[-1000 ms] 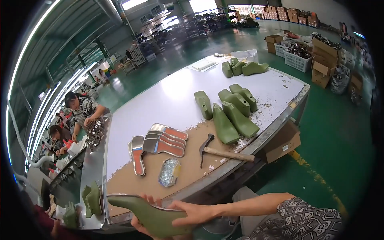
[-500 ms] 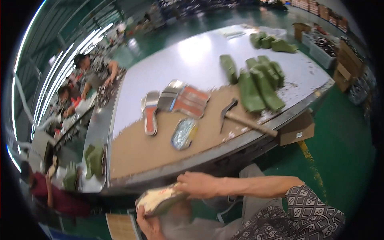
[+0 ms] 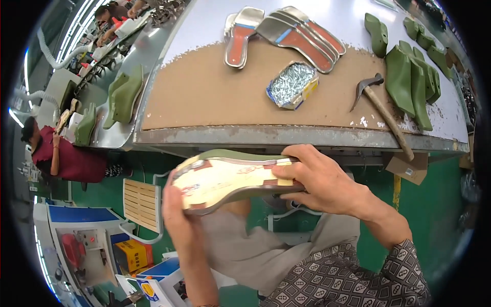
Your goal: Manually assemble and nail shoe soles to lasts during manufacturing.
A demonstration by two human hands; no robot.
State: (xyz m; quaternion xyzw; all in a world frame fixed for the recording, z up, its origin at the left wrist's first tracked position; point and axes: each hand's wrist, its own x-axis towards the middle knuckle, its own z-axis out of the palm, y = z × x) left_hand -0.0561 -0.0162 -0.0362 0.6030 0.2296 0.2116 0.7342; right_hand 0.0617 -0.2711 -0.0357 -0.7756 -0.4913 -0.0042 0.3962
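Above my lap I hold a green shoe last [image 3: 230, 155] with a cream insole board [image 3: 225, 184] against its sole, the sole side facing up toward me. My left hand [image 3: 177, 215] is closed around its broad toe end. At the narrow heel end my right hand [image 3: 322, 181] grips it, thumb on the insole and fingers on the sides. On the table beyond lie an open pack of small metal tacks [image 3: 292, 84], a wooden-handled hammer [image 3: 388, 120] and several red-and-grey sole-shaped pieces [image 3: 307, 41].
The table's metal front edge [image 3: 255, 135] runs just past the last. Green lasts [image 3: 409, 82] stand at the right, and more [image 3: 125, 97] on a side bench at left. A slatted stool [image 3: 141, 204] is low at left. A person in dark red [image 3: 66, 158] works at far left.
The view has tipped down and turned, so the table now sits higher. The last has come up nearer to the camera, with its sole more fully in view. Both hands still hold it.
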